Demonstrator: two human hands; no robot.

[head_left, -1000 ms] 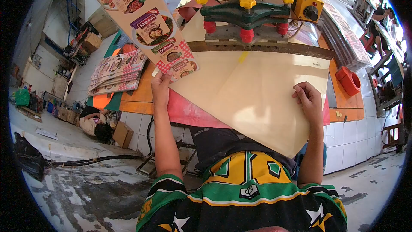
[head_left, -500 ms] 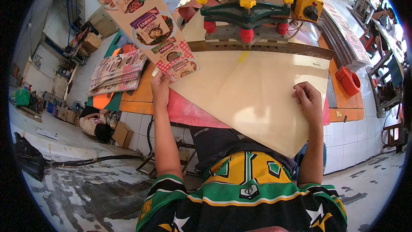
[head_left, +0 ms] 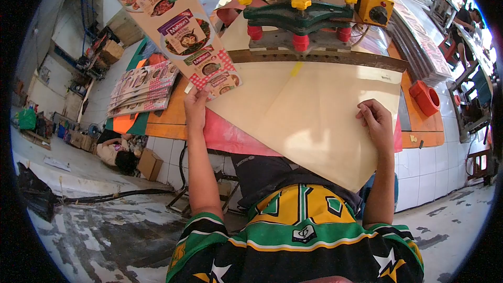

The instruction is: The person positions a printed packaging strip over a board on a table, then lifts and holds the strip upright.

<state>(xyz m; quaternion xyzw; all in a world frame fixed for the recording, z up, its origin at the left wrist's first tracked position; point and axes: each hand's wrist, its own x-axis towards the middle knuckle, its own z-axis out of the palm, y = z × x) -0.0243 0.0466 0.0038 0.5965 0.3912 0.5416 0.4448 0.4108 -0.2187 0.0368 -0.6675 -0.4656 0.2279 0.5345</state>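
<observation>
Left hand (head_left: pixel 196 106) pinches the near end of a printed card (head_left: pixel 183 34), whose long axis runs forward and leftward. Right hand (head_left: pixel 376 118), farther off, curls loosely over a cream sheet (head_left: pixel 298 118) on the tabletop (head_left: pixel 165 124), its grip unclear.

Light dapples the cream sheet (head_left: pixel 298 107), with glare far right and dark fisheye corners.

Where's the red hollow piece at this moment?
In the head view, the red hollow piece sits at right on the orange tabletop, right of the right hand.
</observation>
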